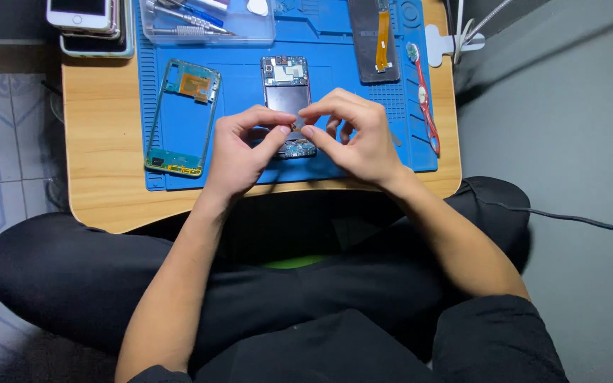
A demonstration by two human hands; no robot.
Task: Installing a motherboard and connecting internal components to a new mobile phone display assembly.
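- Head view: small wooden table (pixel 108 128) with rounded corners; blue mat (pixel 250 64) covers most of its top. Bare wood strip at left, narrow strip along the near edge.
- Opened phone (pixel 286 92) lies upright at mat centre, boards exposed. Its lower end is partly hidden by fingers.
- Left hand (pixel 239 152): curled, thumb and forefinger pinched together over the phone's lower end. Right hand (pixel 356 135): same pinch, meeting the left. A small dark part (pixel 297 125) sits between the fingertips of both; too small to identify.
- Both wrists cross the table's near edge; forearms come up from the lap.
- Frame (pixel 181 117), teal-edged, lies on the mat left of the phone, apart from the left hand, its foot near the mat's near edge.
- Screen (pixel 374 39) with orange flex lies at upper right, well apart from the hands.
- Red toothbrush (pixel 425 96) lies along the mat's right edge, just beside the right hand's far side.
- Clear tray (pixel 207 25) of tools at the far edge; stacked phones (pixel 94 25) on the far left corner.
- Open mat: between frame and phone, and right of the phone up to the screen.
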